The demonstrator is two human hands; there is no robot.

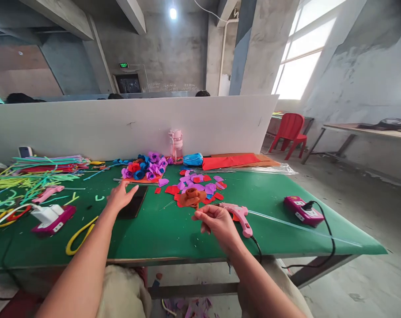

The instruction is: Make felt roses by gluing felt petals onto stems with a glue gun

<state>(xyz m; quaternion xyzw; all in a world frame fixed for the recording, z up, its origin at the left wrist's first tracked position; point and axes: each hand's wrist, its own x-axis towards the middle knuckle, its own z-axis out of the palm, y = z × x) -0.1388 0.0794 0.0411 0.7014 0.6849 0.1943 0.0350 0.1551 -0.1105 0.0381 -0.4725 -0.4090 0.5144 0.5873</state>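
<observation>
My right hand [218,223] pinches the short stem of a brown paper flower [192,196], which is held up over the table with its petals curled round the centre. My left hand [119,197] reaches forward beside a dark phone [136,204], thumb apart from the fingers and nothing seen in it. Just beyond its fingertips is a heap of purple, blue and red paper flowers [144,167]. Loose purple and red paper petals [209,189] lie behind the brown flower. A pink glue gun [240,215] rests right of my right hand, a long clear glue stick [300,226] beside it.
Yellow-handled scissors [79,236] and a magenta power socket [56,221] lie left on the green table [174,240]. Bundles of coloured strips [48,164] are at the far left. Another magenta socket [303,211] stands right. A pink bottle [176,145] stands against the white partition [220,128].
</observation>
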